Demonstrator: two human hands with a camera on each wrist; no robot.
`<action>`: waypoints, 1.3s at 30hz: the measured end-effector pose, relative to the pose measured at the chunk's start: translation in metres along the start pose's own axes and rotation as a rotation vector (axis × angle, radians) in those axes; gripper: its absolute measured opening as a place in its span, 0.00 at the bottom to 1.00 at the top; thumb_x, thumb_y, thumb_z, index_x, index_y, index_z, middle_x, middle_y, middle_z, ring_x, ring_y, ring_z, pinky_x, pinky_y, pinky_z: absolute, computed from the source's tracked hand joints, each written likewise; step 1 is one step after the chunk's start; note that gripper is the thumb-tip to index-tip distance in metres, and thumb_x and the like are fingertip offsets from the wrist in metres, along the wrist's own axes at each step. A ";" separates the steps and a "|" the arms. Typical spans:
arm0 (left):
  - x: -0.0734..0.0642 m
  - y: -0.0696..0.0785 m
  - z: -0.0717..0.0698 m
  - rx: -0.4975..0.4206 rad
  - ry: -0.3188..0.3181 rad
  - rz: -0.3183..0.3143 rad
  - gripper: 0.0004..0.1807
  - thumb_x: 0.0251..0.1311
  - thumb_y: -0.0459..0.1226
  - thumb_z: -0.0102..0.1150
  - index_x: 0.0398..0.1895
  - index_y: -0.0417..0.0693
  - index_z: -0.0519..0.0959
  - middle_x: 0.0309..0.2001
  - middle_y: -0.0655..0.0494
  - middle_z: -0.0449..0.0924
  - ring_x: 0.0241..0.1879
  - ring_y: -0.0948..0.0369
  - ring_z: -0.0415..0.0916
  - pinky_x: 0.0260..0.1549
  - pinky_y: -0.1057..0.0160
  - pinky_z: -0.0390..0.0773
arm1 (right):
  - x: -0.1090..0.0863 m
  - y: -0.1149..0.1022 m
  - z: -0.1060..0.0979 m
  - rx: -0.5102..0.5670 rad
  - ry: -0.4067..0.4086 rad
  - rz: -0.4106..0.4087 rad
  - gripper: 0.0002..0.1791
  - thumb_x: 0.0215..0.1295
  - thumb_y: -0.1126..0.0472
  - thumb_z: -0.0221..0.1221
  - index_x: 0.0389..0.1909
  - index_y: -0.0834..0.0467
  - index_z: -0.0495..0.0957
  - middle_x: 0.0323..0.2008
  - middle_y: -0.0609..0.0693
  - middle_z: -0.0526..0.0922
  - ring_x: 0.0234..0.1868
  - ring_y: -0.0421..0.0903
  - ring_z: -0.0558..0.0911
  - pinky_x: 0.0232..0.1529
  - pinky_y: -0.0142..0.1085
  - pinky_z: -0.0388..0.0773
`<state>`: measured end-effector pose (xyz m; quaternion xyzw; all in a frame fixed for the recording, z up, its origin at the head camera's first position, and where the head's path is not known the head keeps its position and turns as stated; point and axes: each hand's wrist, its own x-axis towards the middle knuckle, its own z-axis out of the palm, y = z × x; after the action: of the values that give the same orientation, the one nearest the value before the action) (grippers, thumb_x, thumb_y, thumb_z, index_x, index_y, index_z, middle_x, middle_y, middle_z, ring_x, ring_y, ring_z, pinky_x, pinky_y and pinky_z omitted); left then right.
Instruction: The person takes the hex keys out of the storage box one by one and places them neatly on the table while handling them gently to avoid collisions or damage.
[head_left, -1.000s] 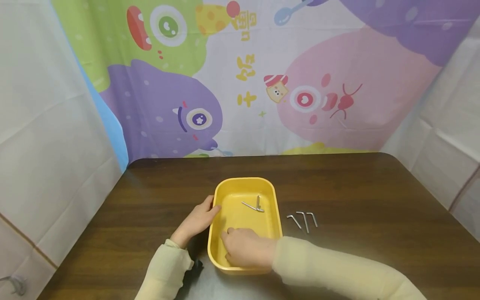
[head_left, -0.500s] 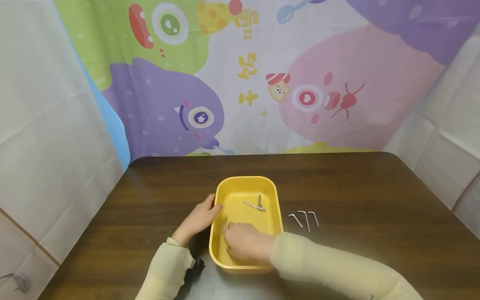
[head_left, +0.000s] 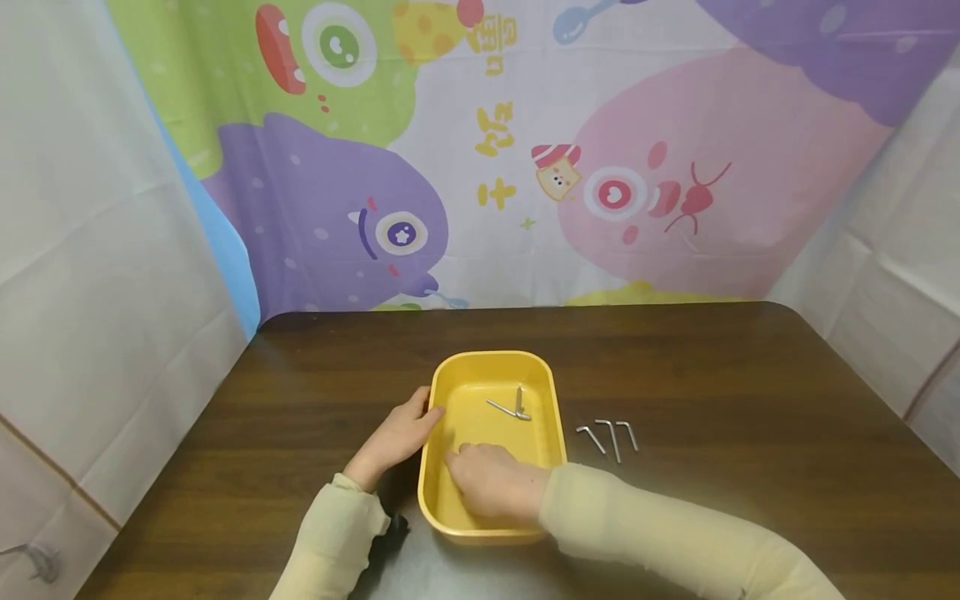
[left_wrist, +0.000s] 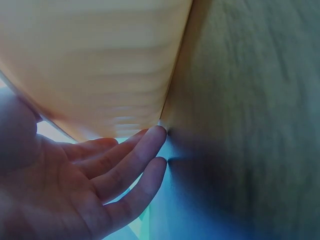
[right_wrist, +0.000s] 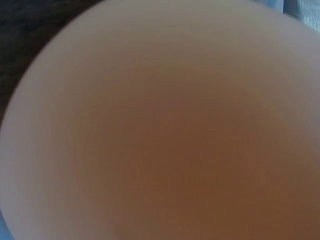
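"What are the right fingers clamped on?"
"I can't tell. The right hand [head_left: 491, 481] is down inside the yellow tray [head_left: 491, 367], fingers bent, tips hidden, and the right wrist view is just blur."
"And the left?"
"The left hand [head_left: 400, 432] holds the tray's left side: thumb over the rim, fingers a little apart outside, tips down by the surface [head_left: 697, 392]."
"Anything else inside?"
"A small cluster of metal rods [head_left: 518, 413], beyond the right fingers and slightly rightward, near the far end. One shaft slants; another points away from the person."
"Where do the others lie?"
"Three L-shaped rods [head_left: 612, 439] sit on the surface, past the tray's right wall. Their long arms run toward the person, slanting right, with the bent ends farthest away and turned left."
"Which hand is nearer those?"
"The right, though the wall stands between; its sleeve [head_left: 637, 510] passes just beside them."
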<state>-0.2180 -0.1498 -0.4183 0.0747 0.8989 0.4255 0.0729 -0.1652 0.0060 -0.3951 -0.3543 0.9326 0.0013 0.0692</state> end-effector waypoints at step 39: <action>-0.003 0.004 0.000 -0.001 0.007 -0.002 0.21 0.65 0.42 0.44 0.59 0.42 0.64 0.46 0.46 0.77 0.35 0.59 0.77 0.38 0.58 0.76 | -0.007 0.010 -0.011 0.057 -0.048 0.020 0.10 0.48 0.64 0.60 0.33 0.54 0.71 0.26 0.47 0.74 0.29 0.43 0.74 0.31 0.36 0.72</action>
<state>-0.2149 -0.1477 -0.4154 0.0722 0.8990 0.4262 0.0702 -0.1680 0.0170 -0.3840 -0.3426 0.9338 -0.0161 0.1017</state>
